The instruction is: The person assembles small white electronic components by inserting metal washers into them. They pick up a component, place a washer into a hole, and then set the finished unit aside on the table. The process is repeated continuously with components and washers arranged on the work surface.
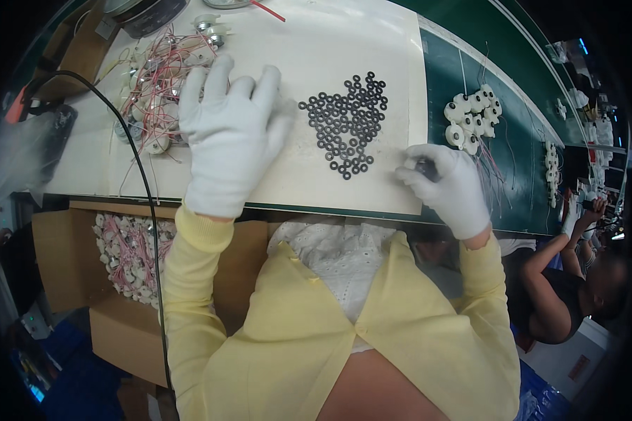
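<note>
My left hand, in a white glove, is open with its fingers spread. It hovers at the right edge of a heap of small white motor-like parts with red and pink wires. My right hand, also gloved in white, is closed at the right edge of the white work sheet. Its fingers curl around something dark that I cannot make out. Between the hands, many small black rings lie flat on the sheet in a loose patch.
Rows of white wired parts rest on the green mat to the right. A black cable curves down on the left. Below the table edge, an open cardboard box holds more wired parts. Another person works at the far right.
</note>
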Demonstrator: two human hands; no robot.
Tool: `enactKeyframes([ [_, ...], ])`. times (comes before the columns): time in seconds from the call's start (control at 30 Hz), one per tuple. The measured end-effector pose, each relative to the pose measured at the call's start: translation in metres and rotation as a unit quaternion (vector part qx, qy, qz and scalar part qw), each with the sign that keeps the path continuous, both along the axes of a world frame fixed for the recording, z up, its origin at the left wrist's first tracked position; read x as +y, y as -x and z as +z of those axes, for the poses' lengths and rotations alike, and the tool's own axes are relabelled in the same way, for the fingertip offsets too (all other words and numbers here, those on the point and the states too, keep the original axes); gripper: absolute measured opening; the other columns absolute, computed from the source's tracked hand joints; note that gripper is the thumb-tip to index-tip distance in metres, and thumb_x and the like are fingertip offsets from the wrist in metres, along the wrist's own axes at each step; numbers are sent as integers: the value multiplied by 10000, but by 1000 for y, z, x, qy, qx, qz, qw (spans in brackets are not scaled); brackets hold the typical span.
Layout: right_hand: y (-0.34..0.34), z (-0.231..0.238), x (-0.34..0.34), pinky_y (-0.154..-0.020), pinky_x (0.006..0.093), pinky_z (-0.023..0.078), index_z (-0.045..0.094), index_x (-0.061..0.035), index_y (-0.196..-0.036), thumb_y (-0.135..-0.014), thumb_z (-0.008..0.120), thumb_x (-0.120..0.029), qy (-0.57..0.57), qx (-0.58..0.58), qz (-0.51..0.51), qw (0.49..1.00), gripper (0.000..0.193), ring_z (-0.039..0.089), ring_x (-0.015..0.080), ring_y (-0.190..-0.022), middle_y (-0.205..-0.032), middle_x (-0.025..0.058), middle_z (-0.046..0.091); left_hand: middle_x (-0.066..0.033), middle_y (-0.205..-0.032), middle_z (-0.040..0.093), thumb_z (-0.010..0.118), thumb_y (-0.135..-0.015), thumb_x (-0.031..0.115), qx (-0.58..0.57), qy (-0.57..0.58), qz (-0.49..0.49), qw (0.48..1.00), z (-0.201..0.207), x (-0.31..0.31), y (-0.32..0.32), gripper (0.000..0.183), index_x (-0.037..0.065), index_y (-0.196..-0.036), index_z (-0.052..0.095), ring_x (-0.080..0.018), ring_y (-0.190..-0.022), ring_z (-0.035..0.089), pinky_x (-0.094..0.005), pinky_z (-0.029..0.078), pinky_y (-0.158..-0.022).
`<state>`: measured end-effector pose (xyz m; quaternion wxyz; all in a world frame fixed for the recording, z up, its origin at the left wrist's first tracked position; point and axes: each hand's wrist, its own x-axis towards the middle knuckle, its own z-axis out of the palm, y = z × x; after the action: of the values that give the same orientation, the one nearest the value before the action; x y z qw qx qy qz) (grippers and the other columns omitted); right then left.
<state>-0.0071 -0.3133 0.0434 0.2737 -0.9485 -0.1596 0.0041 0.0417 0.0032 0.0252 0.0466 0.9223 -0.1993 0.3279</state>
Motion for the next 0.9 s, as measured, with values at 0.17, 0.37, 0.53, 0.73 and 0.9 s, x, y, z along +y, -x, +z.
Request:
enactKeyframes([
  [0.17,4,-12,0,-733,277,555,712,-26,-1132,-888,804,-151,-116,57,10,992,290,718,172,-774,-914,72,752,-35,-934,717,827,-814,292,19,57,-58,997,-5,-2,27,368,152,-1150,774,-339,-1089,678,-483,451,-1041],
  [0.37,6,-10,15,-752,231,547,658,47,-1255,-953,709,-57,-252,171,-23,952,323,685,82,-839,-983,60,748,-47,-944,710,853,-777,307,35,93,4,995,-23,1,37,346,152,-1079,785,-327,-1080,676,-487,462,-1036],
  [0.53,4,-5,19,-713,239,542,674,38,-1231,-934,720,-47,-194,166,-12,967,313,671,76,-797,-975,63,752,-56,-928,697,860,-770,318,36,100,-5,994,-24,1,37,319,148,-1026,776,-324,-1074,674,-489,479,-1020],
  [0.73,-6,-1,18,-671,303,547,703,-55,-1191,-849,777,-42,-71,25,78,994,351,702,201,-749,-928,74,732,-60,-927,697,863,-769,317,38,111,-11,993,-24,1,36,314,137,-1011,776,-327,-1070,678,-486,495,-995],
  [0.9,-17,20,40,-647,375,500,710,-130,-1108,-789,805,-103,118,-99,179,972,334,664,251,-742,-872,19,667,-64,-932,698,867,-766,318,35,112,-12,993,-26,2,36,321,133,-1011,778,-329,-1071,681,-481,499,-988],
])
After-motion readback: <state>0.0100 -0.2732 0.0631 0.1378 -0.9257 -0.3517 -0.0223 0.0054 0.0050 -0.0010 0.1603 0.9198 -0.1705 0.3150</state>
